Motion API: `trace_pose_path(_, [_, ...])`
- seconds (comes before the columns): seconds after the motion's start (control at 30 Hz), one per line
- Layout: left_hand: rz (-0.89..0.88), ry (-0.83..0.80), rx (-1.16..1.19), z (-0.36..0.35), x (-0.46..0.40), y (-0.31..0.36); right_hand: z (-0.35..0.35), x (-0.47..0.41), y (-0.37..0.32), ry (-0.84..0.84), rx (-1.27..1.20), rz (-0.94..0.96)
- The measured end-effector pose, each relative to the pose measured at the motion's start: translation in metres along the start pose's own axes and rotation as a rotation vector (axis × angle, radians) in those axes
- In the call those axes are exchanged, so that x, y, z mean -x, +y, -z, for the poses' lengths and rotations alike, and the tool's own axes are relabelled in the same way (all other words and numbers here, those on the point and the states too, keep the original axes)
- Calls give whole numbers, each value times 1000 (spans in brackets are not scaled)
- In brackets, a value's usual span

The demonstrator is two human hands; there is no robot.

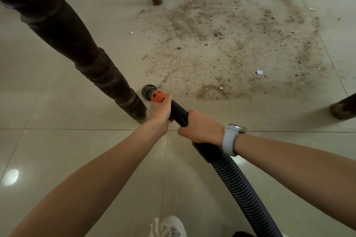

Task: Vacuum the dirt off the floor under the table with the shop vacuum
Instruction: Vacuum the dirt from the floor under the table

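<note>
Both hands, left (160, 110) and right (200, 128), grip the black plastic vacuum wand (178, 112); its nozzle (147, 90) sits beside the dark turned-wood table leg (92, 63), so sweeping toward the brown dirt patch (231, 44) risks knocking it.

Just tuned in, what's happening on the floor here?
A person grips a black shop-vacuum wand with both hands, left hand near the orange collar, right hand behind it. The round nozzle sits beside a dark turned-wood table leg, at the edge of a wide brown dirt patch not yet cleared.
</note>
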State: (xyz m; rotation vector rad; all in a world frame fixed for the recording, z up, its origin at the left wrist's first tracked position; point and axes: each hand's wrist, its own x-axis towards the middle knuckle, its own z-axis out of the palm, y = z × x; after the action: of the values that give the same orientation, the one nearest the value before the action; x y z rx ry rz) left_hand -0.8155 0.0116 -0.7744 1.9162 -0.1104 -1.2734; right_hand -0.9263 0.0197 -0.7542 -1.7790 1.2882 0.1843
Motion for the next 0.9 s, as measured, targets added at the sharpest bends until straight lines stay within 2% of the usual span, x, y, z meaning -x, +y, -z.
trace_pose_path(0.17, [5, -23, 2, 3, -2, 0, 1, 3, -2, 9, 39, 18])
trace_pose_path(0.57, [39, -266, -73, -31, 36, -40, 20, 56, 45, -41, 131, -98])
trace_pose_path(0.7, [47, -300, -120, -35, 42, -41, 25, 59, 46, -114, 19, -131])
trace_pose_path(0.8, [17, -272, -206, -25, 33, -35, 11, 46, 39, -93, -18, -105])
trace_pose_path(0.9, [-3, -223, -295, -15, 18, -31, -8, 26, 31, -97, -298, -117])
